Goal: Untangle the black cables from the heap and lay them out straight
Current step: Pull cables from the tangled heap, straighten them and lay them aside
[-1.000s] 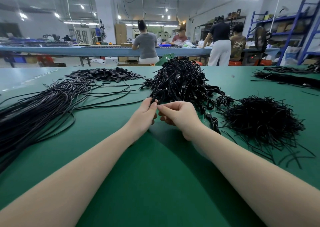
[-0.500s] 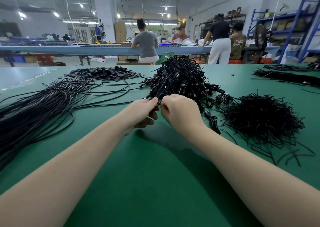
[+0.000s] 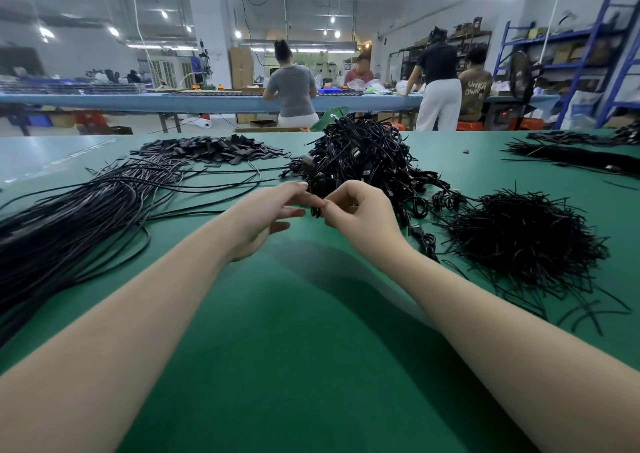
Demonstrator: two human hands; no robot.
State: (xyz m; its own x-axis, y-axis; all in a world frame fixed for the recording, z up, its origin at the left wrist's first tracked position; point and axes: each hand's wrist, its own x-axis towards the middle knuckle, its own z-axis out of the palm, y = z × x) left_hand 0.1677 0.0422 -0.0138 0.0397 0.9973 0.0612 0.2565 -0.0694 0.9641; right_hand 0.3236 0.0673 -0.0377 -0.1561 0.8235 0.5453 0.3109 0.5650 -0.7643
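Note:
A heap of tangled black cables rises at the middle of the green table. At the heap's near edge my right hand pinches a coiled black cable between thumb and curled fingers. My left hand is just left of it, fingers spread and relaxed, its upper fingertips touching the same coil. A long bundle of straightened black cables lies along the left side of the table.
A mound of short black ties sits at the right. Flat black pieces are piled at the back left, more cables at the far right. Several people work at a blue bench behind.
My left hand has loosened from a pinch to spread fingers. My right hand has drawn the coil slightly out from the heap; both hands stay at the heap's near edge.

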